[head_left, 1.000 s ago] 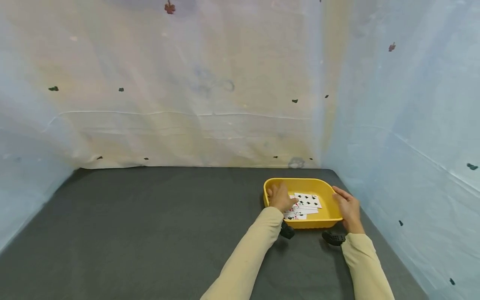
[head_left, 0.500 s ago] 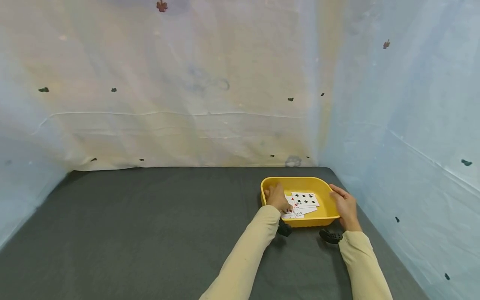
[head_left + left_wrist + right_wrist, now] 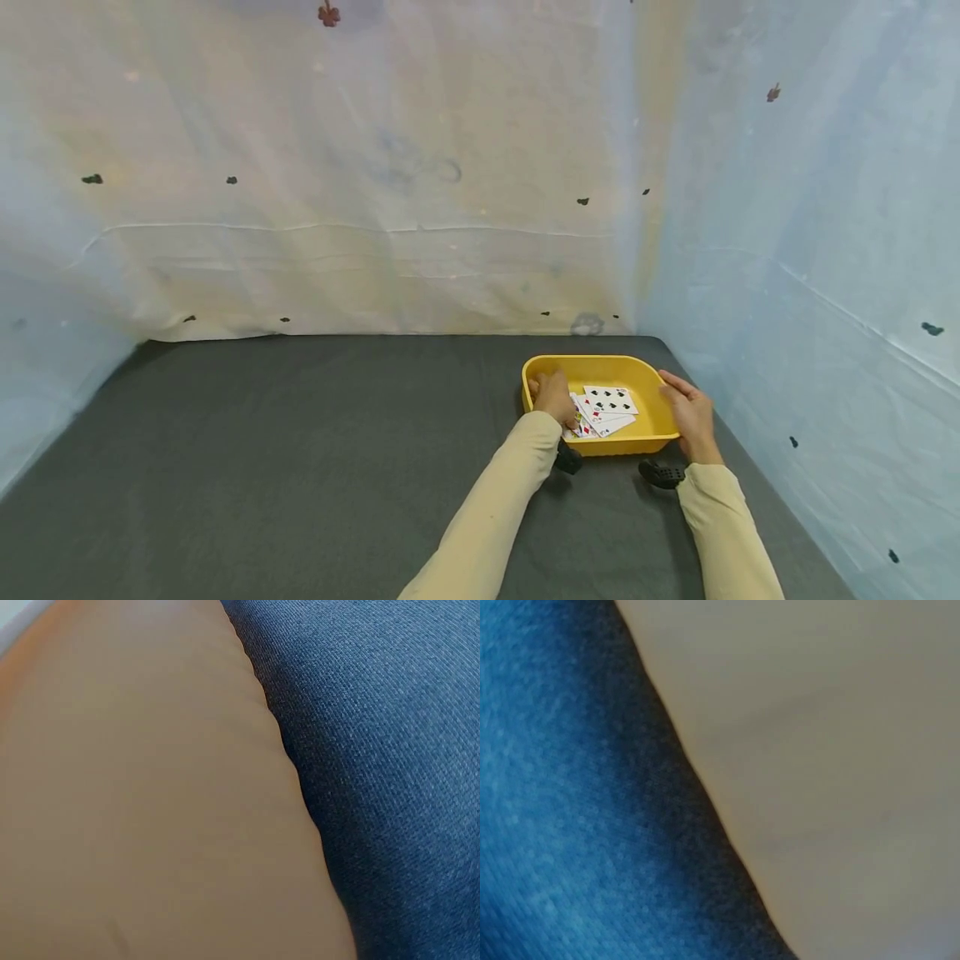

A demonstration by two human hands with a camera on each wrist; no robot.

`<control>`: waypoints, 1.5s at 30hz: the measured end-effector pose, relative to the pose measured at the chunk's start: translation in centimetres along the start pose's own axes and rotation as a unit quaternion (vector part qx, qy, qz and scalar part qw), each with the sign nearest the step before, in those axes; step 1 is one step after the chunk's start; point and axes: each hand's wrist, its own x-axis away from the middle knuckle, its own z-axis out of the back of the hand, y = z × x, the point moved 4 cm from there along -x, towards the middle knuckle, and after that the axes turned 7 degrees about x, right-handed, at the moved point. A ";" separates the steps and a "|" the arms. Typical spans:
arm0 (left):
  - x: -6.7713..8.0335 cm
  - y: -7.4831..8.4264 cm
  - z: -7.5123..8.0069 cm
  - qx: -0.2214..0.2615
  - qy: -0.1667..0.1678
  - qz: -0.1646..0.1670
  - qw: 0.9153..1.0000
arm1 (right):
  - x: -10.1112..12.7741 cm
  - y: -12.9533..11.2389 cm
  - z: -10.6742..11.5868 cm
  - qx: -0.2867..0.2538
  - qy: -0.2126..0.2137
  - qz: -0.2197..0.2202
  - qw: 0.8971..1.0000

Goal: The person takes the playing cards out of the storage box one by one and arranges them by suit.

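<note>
Several playing cards [image 3: 609, 400] lie face up and overlapping in a yellow tray [image 3: 652, 446]; one on top shows black spades, others show red diamonds. My left hand [image 3: 553, 398] reaches over the tray's near side into its left part, bent downward, with the thumb at the left edge of the cards. The back of the hand hides most of its fingers, and I cannot tell whether they pinch a card. My right hand [image 3: 693, 421] grips the tray's right rim. Close up, the tray's outer wall [image 3: 150, 780] fills much of the left wrist view.
The tray stands near the back right corner of a dark cloth-covered table [image 3: 300, 467]. A pale sheet [image 3: 420, 167] with small dark and red marks hangs behind, and a bluish sheet [image 3: 825, 250] rises close on the right.
My left thumb has drawn back left and down from the spade card, and cards beneath have shifted and fanned, showing more diamonds. The right hand stays on the rim; the head view moved slightly.
</note>
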 end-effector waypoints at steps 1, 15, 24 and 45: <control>0.0 0.0 0.1 0.003 0.003 -0.003 1.000 | 0.0 -0.1 0.0 0.002 0.000 0.003 1.000; 0.6 -0.1 0.5 0.175 0.021 -0.006 0.984 | 0.2 -0.1 0.0 0.004 -0.004 -0.001 1.000; 0.4 -0.1 0.8 0.235 -0.001 0.028 0.972 | 0.2 -0.4 -0.1 0.004 -0.002 -0.001 1.000; 0.8 0.5 2.3 0.301 0.018 0.010 0.953 | 0.0 0.1 0.0 -0.006 0.002 0.013 1.000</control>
